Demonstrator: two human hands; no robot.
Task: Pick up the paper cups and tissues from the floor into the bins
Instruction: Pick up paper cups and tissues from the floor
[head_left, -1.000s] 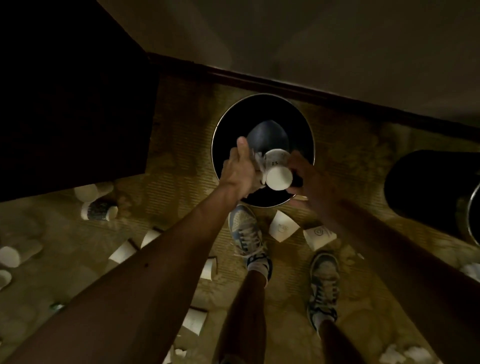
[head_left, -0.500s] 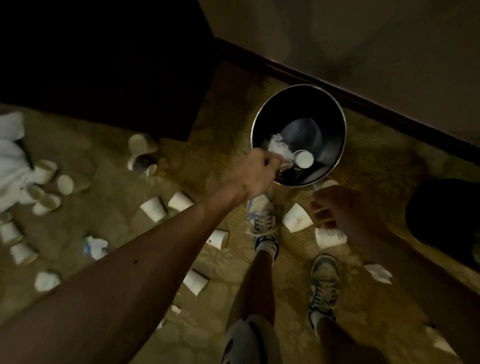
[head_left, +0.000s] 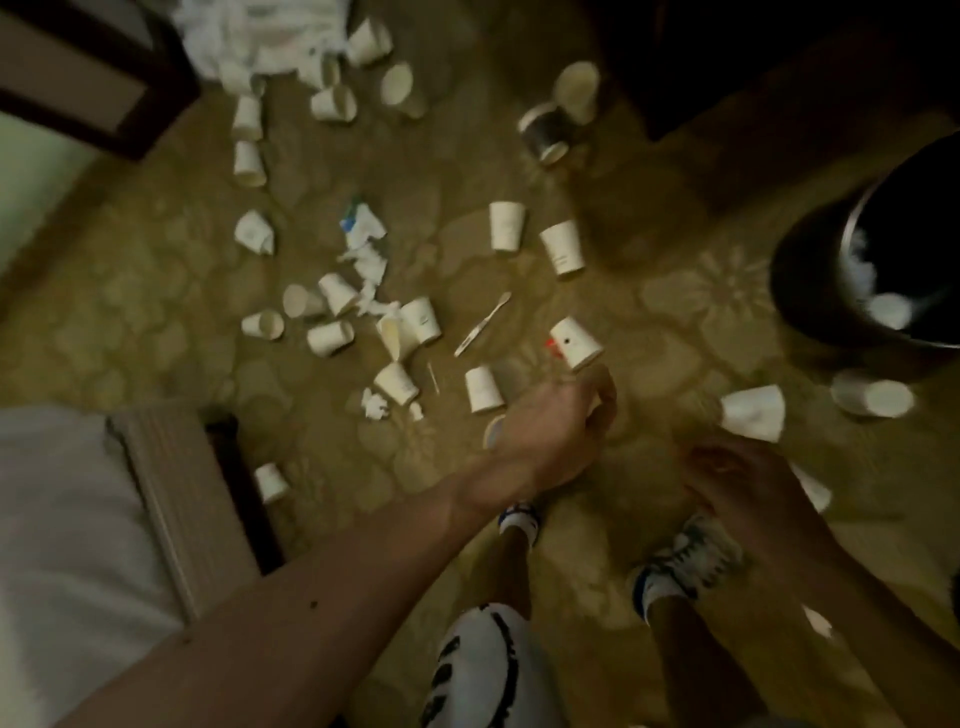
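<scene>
Dim patterned carpet (head_left: 701, 301). Paper cups (head_left: 506, 226): roughly two dozen, strewn from upper left to lower right. Tissues (head_left: 370, 262): one crumpled trail centre-left and one wad (head_left: 375, 405) below it. One bin (head_left: 810, 291) at right edge, white waste inside. Left hand (head_left: 556, 426) at centre and right hand (head_left: 727, 480) at lower right are both blurred with fingers curled; cannot tell whether they grasp anything.

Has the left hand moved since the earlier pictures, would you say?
Yes. The left hand was at the bin rim; now it is away from it, over the carpet near a paper cup.
</scene>
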